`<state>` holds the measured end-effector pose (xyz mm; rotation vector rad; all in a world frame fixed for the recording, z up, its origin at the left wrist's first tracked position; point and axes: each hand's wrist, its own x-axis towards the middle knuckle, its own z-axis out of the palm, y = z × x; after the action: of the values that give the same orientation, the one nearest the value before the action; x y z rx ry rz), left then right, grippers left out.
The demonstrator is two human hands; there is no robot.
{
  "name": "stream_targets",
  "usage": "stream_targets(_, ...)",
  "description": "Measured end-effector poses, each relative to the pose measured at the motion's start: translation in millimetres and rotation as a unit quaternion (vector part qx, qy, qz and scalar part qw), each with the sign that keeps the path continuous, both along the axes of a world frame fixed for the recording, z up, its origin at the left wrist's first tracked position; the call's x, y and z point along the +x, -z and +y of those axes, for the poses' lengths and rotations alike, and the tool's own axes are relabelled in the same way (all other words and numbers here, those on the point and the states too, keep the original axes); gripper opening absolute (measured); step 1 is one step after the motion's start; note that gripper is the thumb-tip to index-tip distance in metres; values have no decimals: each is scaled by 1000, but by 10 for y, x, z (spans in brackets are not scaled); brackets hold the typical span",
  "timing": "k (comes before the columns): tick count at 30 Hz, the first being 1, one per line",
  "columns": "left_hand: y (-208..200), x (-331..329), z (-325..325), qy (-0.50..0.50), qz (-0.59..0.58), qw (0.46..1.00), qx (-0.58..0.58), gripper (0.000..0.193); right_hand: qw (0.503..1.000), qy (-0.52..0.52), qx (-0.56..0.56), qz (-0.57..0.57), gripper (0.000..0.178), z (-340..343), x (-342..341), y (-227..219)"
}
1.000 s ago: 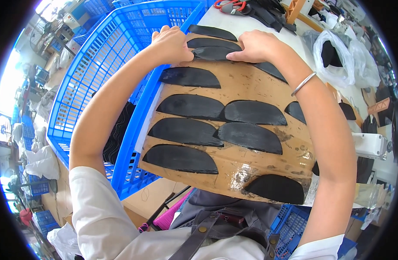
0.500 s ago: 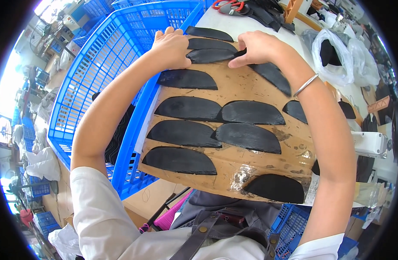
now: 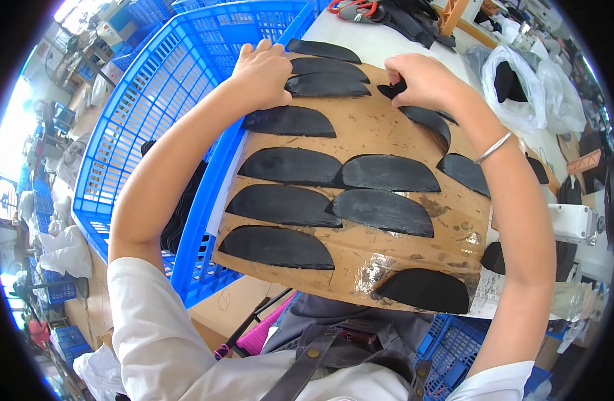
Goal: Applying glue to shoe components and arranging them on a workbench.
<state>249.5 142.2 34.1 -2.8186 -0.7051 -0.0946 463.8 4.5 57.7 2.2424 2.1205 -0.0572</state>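
A brown cardboard sheet (image 3: 387,134) lies in front of me, covered with several black half-moon pieces (image 3: 290,166). My left hand (image 3: 263,73) rests flat on the far left part of the sheet, its fingers against a black piece (image 3: 327,85) near the top. My right hand (image 3: 420,79) is at the far right, its fingertips pinching the edge of a small black piece (image 3: 392,89). A metal bangle (image 3: 493,147) sits on my right wrist.
A large blue plastic crate (image 3: 166,100) stands to the left, holding dark pieces at its bottom. Red-handled scissors (image 3: 350,8) and black material lie at the far edge. A white plastic bag (image 3: 521,87) is at the right. Smaller blue crates (image 3: 447,341) sit below.
My right hand has drawn back to the right and now pinches a small black piece. My left hand stays on the far left pieces.
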Motion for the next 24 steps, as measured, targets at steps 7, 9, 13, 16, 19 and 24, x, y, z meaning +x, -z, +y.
stream_targets(7, 27, -59, -20, 48, -108, 993, 1, 14, 987, -59, 27, 144, 21, -142, 218, -3)
stream_targets(9, 4, -109, -7, 61, -115, 991, -27, 15, 985, -53, 20, 164, 20, -128, 201, 3)
stream_targets(13, 1, -188, 20, 93, -101, 989, -50, 17, 986, -111, 78, 102, 22, -86, 144, 133)
stream_targets(16, -12, -226, 45, 105, -85, 990, -46, 17, 991, -88, 83, 59, 22, -74, 68, 149)
stream_targets(19, -36, -244, 63, 121, -75, 989, -43, 17, 994, -53, 78, 46, 26, -56, 5, 160)
stream_targets(24, -56, -279, 129, 165, -79, 982, -43, 19, 998, -24, 62, -3, 35, 8, -133, 146)
